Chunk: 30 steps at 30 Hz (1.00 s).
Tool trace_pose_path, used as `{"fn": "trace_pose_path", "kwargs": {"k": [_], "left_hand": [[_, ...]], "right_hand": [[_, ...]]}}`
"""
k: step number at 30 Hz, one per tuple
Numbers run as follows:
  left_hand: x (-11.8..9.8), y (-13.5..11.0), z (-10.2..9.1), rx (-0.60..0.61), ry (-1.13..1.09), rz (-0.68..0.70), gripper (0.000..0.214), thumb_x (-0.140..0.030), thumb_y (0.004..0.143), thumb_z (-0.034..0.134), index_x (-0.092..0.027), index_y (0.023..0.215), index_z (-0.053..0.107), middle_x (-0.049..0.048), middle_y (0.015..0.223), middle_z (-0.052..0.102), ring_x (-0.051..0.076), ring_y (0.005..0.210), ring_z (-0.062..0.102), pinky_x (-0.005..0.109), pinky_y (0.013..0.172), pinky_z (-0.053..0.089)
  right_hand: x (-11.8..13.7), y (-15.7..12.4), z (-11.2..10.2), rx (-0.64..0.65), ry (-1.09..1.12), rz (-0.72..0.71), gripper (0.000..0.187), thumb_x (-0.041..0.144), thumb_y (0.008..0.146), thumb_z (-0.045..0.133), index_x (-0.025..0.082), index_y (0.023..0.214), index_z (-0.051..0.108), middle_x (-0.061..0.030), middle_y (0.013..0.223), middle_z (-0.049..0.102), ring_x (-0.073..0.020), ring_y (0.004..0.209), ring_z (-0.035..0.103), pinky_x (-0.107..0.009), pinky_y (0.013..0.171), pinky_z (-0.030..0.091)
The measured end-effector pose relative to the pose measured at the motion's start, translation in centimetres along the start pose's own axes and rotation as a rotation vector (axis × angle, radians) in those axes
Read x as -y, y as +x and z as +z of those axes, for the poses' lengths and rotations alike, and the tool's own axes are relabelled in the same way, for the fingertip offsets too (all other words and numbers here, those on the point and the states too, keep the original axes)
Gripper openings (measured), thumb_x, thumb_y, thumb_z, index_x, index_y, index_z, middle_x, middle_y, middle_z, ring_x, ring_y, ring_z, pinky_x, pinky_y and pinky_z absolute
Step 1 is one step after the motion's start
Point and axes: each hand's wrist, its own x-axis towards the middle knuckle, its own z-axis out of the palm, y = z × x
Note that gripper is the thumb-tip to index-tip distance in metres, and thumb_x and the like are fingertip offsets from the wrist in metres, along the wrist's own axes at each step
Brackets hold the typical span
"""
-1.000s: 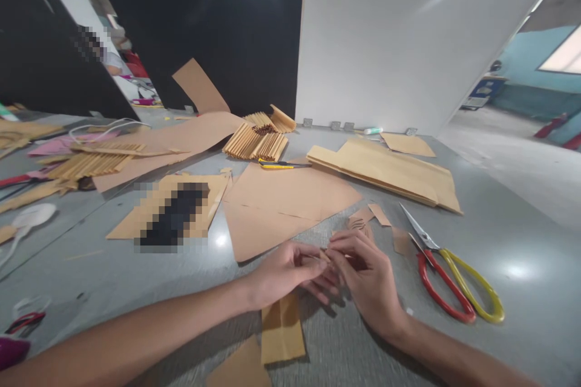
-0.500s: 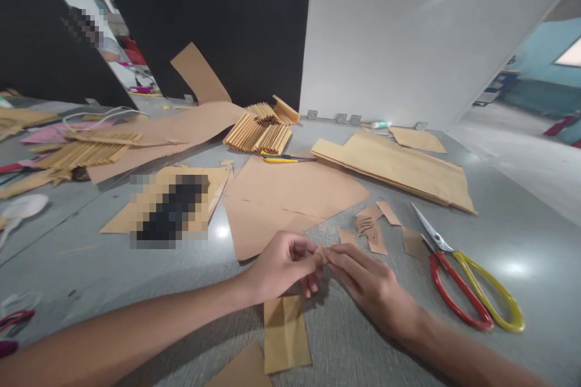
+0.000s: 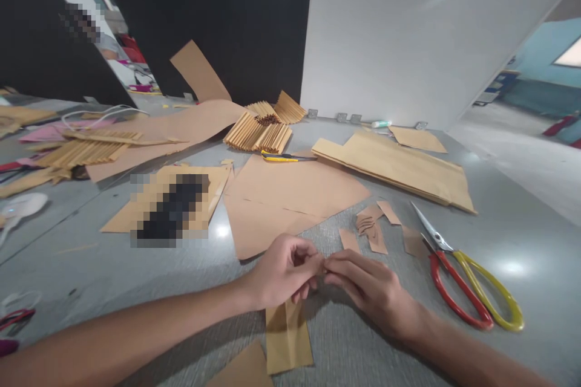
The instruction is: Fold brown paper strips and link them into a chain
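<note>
My left hand (image 3: 290,269) and my right hand (image 3: 363,281) meet fingertip to fingertip above the grey table. Both are closed in a pinch on a tiny piece of brown paper, mostly hidden by the fingers. Just below my left hand lies a creased strip of kraft paper (image 3: 289,344), its top end covered by the fingers. Several small cut brown paper pieces (image 3: 372,228) lie beyond my right hand. Scissors (image 3: 447,254) with one red and one yellow handle rest to the right, blades apart.
Behind my hands lies a large brown paper sheet (image 3: 290,199) with a yellow box cutter (image 3: 281,157) at its far edge. Pleated paper bundles (image 3: 258,132) stand farther back. Folded kraft paper (image 3: 399,166) lies back right. A white panel (image 3: 385,30) rises behind.
Both hands have shifted slightly down, and the paper piece between the fingertips shows less. A pleated paper piece at the back has fanned open.
</note>
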Motion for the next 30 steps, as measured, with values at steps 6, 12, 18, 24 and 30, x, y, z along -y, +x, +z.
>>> {"fn": "trace_pose_path", "kwargs": {"k": [6, 12, 18, 24, 30], "left_hand": [[-0.2, -0.1, 0.2, -0.004, 0.062, 0.038, 0.038, -0.047, 0.101, 0.050, -0.016, 0.080, 0.057, -0.0014, 0.066, 0.057, 0.008, 0.050, 0.055, 0.017, 0.043, 0.040], [-1.0, -0.4, 0.3, -0.043, 0.097, 0.047, 0.037, -0.043, 0.106, 0.039, -0.018, 0.085, 0.056, -0.0025, 0.066, 0.058, 0.007, 0.045, 0.048, 0.019, 0.044, 0.038], [-1.1, -0.4, 0.5, -0.091, 0.213, 0.096, 0.019, -0.030, 0.100, 0.052, -0.018, 0.087, 0.058, -0.0013, 0.073, 0.061, 0.009, 0.058, 0.056, 0.020, 0.055, 0.044], [-0.9, -0.1, 1.0, -0.138, 0.211, 0.142, 0.017, -0.030, 0.092, 0.064, -0.019, 0.083, 0.056, -0.0041, 0.068, 0.054, 0.009, 0.057, 0.053, 0.020, 0.053, 0.042], [-1.1, -0.2, 0.9, -0.160, 0.248, 0.137, 0.013, -0.028, 0.094, 0.059, -0.020, 0.085, 0.056, -0.0038, 0.063, 0.057, 0.010, 0.051, 0.052, 0.020, 0.050, 0.041]], "right_hand": [[0.2, 0.1, 0.0, -0.084, -0.048, 0.037, 0.017, 0.014, 0.102, 0.056, 0.018, 0.113, 0.068, -0.0105, 0.110, 0.069, -0.0197, 0.093, 0.070, -0.031, 0.077, 0.059], [0.1, -0.2, 0.1, -0.115, -0.017, 0.022, 0.036, 0.007, 0.101, 0.054, 0.019, 0.134, 0.058, -0.0079, 0.115, 0.073, -0.0175, 0.100, 0.072, -0.027, 0.085, 0.060], [-0.2, -0.5, 0.3, -0.084, -0.003, 0.050, 0.042, 0.007, 0.101, 0.053, 0.021, 0.141, 0.054, -0.0077, 0.113, 0.074, -0.0168, 0.096, 0.072, -0.027, 0.080, 0.060], [0.0, 0.0, 0.3, -0.144, 0.009, 0.165, 0.028, 0.011, 0.099, 0.052, 0.023, 0.121, 0.065, -0.0037, 0.098, 0.075, -0.0157, 0.083, 0.072, -0.027, 0.072, 0.057], [0.5, 0.5, 0.4, -0.160, 0.041, 0.218, 0.023, 0.014, 0.098, 0.055, 0.022, 0.115, 0.067, -0.0037, 0.096, 0.074, -0.0166, 0.080, 0.071, -0.028, 0.071, 0.055]]}}
